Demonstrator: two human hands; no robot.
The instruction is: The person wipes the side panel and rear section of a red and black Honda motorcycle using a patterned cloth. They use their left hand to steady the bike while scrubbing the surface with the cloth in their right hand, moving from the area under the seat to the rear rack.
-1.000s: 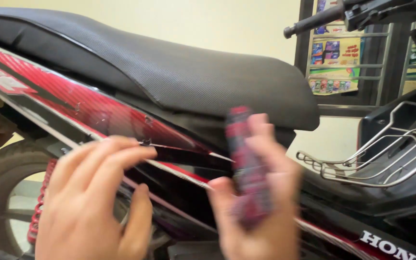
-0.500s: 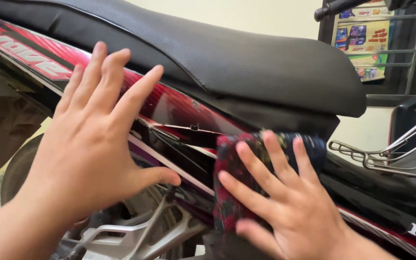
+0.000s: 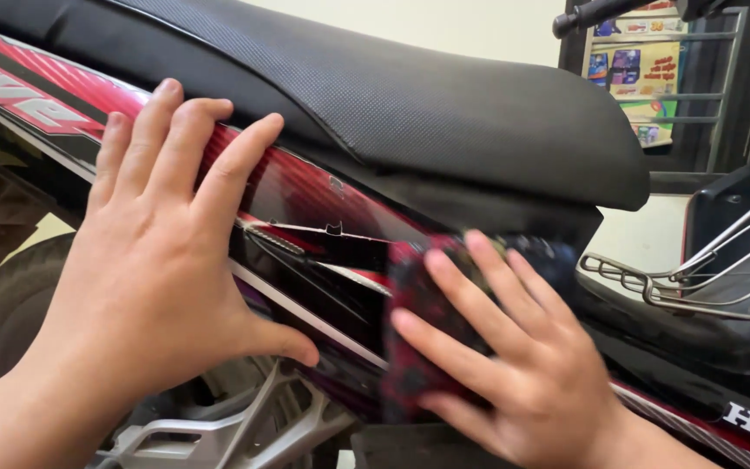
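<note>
The right hand [image 3: 514, 365] is pressing a dark red checked cloth [image 3: 418, 330] flat against the motorcycle's red side panel [image 3: 305, 187], fingers spread and pointing up-left; the cloth's long axis is running roughly upright. The left hand [image 3: 154, 260] is lying open, palm down on that panel, gripping nothing. Behind them the black seat [image 3: 444, 113] is stretching left to right, with a wire basket [image 3: 696, 278] beyond.

- The seat [image 3: 444, 113] is black, with a fine dotted texture.
- Below the seat, the side panel [image 3: 305, 187] is dark red and glossy, with a thin white stripe and black parts.
- Under the right hand [image 3: 514, 365], below the seat's front end, the cloth [image 3: 414, 295] is checked in dark red and black.
- Right of the seat, the wire rack [image 3: 696, 278] is silver.
- Below the side panel, the frame part [image 3: 219, 430] is grey metal.
</note>
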